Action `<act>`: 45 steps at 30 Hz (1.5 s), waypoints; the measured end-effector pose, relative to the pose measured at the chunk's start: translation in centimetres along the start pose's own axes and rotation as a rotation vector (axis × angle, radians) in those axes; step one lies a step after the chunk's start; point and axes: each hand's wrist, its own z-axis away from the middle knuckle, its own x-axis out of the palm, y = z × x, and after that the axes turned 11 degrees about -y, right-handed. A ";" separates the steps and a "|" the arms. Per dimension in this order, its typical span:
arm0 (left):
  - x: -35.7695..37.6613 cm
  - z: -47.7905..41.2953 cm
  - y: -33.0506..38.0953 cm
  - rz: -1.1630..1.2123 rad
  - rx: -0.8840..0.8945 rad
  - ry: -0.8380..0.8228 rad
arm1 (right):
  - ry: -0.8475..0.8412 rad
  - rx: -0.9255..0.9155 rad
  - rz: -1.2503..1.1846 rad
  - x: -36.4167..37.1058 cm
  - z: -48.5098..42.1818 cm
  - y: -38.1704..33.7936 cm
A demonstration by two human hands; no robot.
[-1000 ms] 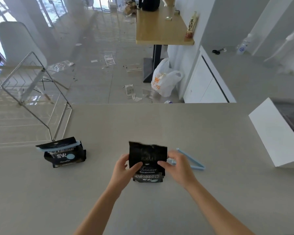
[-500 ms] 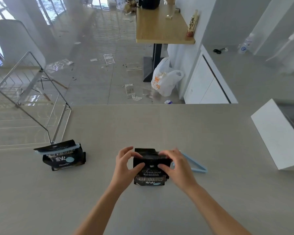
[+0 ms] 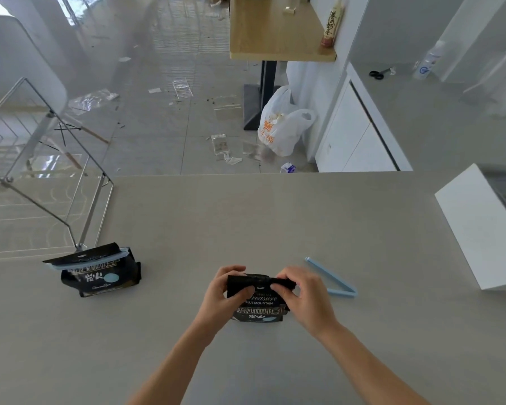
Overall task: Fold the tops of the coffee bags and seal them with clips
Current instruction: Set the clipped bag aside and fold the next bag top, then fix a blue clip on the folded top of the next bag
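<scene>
The black foil coffee bag (image 3: 259, 301) stands on the grey surface (image 3: 275, 223), its folded top pinched by the left hand (image 3: 221, 293) and right hand (image 3: 303, 293). Reaching for the open light-blue plastic clip (image 3: 332, 277) just beside could let the stiff fold spring open.

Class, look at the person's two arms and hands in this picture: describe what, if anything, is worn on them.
Nothing is worn. Both forearms are bare as far as the bottom edge of the picture, with no sleeves in view. The left hand and right hand have no gloves, and no rings, watch or bracelets can be seen.

black coffee bag (image 3: 259, 305) with white lettering, light-blue clip (image 3: 332, 277), grey table (image 3: 275, 223)
</scene>
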 end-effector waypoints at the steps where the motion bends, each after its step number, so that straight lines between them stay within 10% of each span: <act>1: 0.3 0.0 -0.1 0.012 -0.005 -0.009 | -0.029 -0.014 -0.015 0.0 -0.1 -0.1; 14: 0.1 -1.2 -0.2 -0.101 0.027 0.004 | -0.210 0.015 -0.122 -1.5 -1.6 2.0; 19: -0.1 -1.3 -0.1 -0.120 0.016 -0.058 | 0.051 0.321 -0.352 -2.8 0.2 8.4; 23: -0.3 -1.1 0.3 -0.093 -0.011 -0.090 | 0.003 0.625 0.155 -2.2 2.6 12.9; 28: -1.2 -0.2 -0.1 -0.046 -0.077 -0.215 | 0.087 0.495 0.190 -1.2 4.2 14.3; 34: -0.8 0.6 -0.6 0.035 -0.068 -0.112 | 0.058 0.512 -0.695 -3.8 2.4 9.5; 45: 0.3 0.7 -0.9 0.155 -0.031 0.059 | 0.034 0.045 -0.120 -3.7 2.6 1.7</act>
